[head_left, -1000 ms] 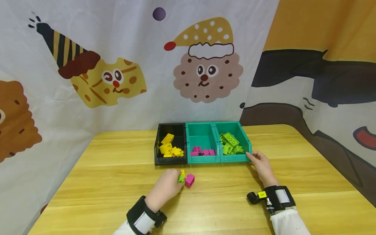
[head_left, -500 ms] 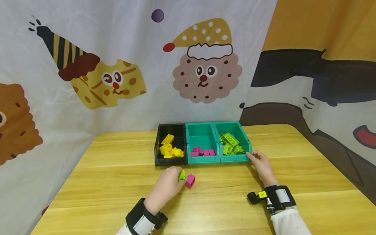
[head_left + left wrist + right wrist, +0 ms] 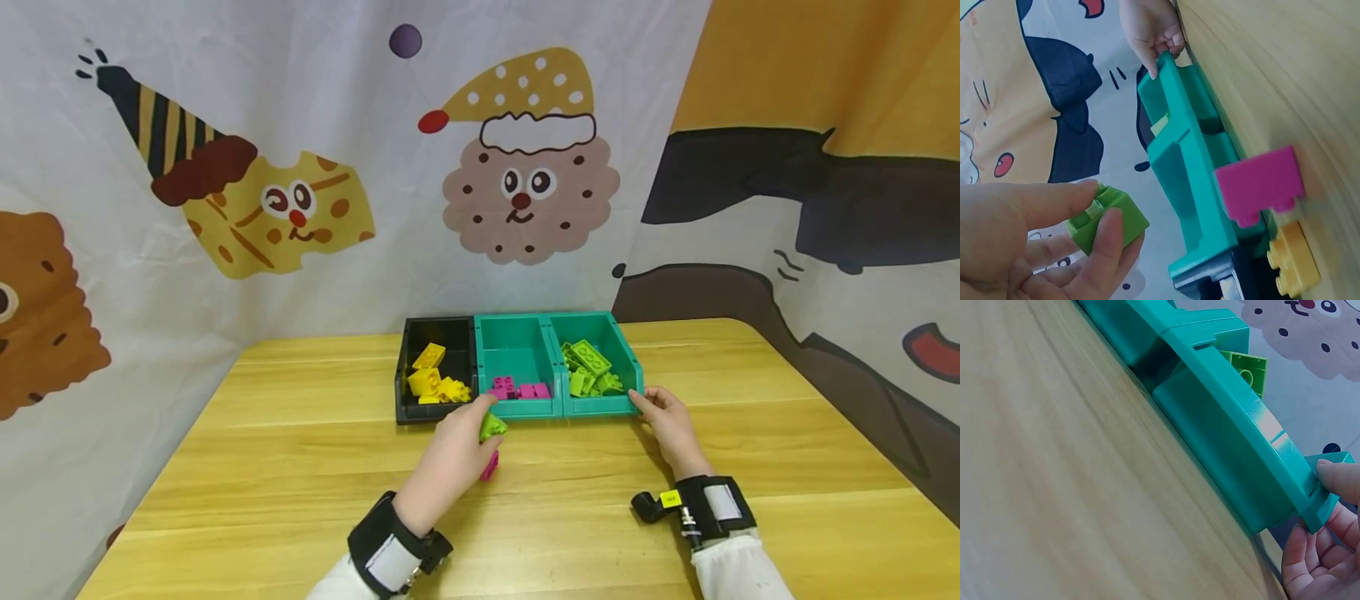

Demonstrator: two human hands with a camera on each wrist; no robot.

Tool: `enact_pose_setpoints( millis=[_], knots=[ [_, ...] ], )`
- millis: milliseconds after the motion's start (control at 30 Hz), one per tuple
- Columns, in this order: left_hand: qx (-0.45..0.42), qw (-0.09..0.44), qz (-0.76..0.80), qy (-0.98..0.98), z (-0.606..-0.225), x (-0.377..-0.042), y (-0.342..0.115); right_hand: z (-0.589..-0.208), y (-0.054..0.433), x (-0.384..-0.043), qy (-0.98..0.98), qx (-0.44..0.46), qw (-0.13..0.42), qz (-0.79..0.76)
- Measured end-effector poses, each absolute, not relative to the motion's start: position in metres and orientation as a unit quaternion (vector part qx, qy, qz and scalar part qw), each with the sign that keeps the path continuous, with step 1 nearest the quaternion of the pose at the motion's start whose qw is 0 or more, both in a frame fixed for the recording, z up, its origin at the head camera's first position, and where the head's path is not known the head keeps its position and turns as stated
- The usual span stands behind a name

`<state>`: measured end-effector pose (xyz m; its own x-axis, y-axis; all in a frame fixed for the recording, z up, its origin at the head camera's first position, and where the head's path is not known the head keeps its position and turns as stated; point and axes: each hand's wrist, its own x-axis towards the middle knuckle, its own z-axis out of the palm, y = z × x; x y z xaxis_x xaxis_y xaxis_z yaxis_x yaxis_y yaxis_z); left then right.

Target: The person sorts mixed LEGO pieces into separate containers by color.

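Note:
My left hand (image 3: 453, 442) pinches a lime green toy brick (image 3: 1110, 217) between thumb and fingers, raised above the table in front of the bins. Below it on the table lie a pink brick (image 3: 1261, 184) and a yellow brick (image 3: 1294, 259); in the head view the hand covers the yellow one and part of the pink. With thumb and fingers, my right hand (image 3: 670, 425) grips the front right corner of the right teal bin (image 3: 1222, 450), which holds several green bricks (image 3: 590, 367).
Left of that bin stand a middle teal bin (image 3: 517, 342) with pink bricks (image 3: 517, 389) and a black bin (image 3: 400, 392) with yellow bricks (image 3: 427, 379), joined in a row. Behind the wooden table (image 3: 285, 467) hangs a printed cloth (image 3: 390, 275).
My left hand has lifted the green brick off the table and moved right and toward the bins. The right hand stays at the bin corner.

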<state>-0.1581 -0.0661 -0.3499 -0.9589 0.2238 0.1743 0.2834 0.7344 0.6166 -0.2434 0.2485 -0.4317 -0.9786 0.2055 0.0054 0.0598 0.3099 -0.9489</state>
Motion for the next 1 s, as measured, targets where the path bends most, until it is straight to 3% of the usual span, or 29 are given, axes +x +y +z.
enact_pose_setpoints(
  millis=[600, 1000],
  knots=[
    [-0.173, 0.107, -0.326, -0.923, -0.329, -0.208, -0.013, -0.432, 0.248, -0.246, -0.790, -0.079, 0.078, 0.603],
    [-0.171, 0.061, -0.303, -0.936, -0.335, -0.245, 0.021, -0.432, 0.248, -0.246, -0.795, -0.082, 0.069, 0.597]
  ],
)
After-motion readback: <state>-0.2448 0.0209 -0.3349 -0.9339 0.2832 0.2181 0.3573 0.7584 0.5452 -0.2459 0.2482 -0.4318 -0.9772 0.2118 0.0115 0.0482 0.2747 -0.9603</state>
